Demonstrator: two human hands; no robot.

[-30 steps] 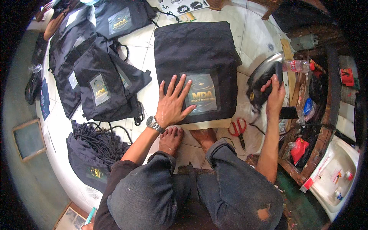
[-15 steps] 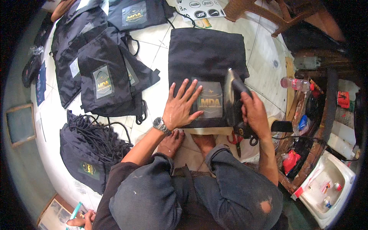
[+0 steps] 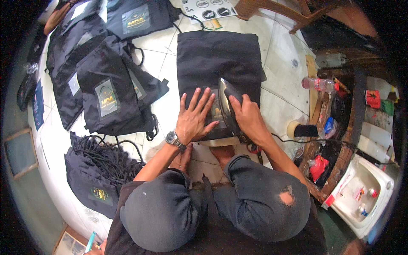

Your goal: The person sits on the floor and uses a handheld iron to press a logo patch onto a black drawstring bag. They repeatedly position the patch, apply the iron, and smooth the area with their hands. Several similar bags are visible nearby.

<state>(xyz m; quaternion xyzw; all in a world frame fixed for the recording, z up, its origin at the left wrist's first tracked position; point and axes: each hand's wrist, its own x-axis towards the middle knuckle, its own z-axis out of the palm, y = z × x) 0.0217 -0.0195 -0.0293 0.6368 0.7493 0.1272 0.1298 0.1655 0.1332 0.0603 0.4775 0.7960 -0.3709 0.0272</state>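
Note:
In front of me a black drawstring bag [image 3: 219, 55] lies flat on the floor. Near its lower edge is a clear film [image 3: 214, 95] with a gold print, partly covered now. My left hand [image 3: 193, 119], with a watch at the wrist, presses flat on the bag at the film's left side, fingers spread. Wrapped round the handle of a clothes iron [image 3: 227, 106], my right hand [image 3: 249, 117] holds it over the film's right part. The iron's tip points away from me, and its soleplate is mostly hidden.
Black bags with film prints [image 3: 108, 97] overlap on the left, above a heap of bags with cords [image 3: 102, 161]. At right are a tape roll [image 3: 292, 128], a plastic bottle [image 3: 318, 84], a power cord [image 3: 331, 141] and a white basin [image 3: 361, 191]. A brown chair [image 3: 272, 15] stands beyond.
My right hand has brought the iron left, from the film's right edge onto the film. My left hand stays flat on the bag. The whole view has shifted slightly.

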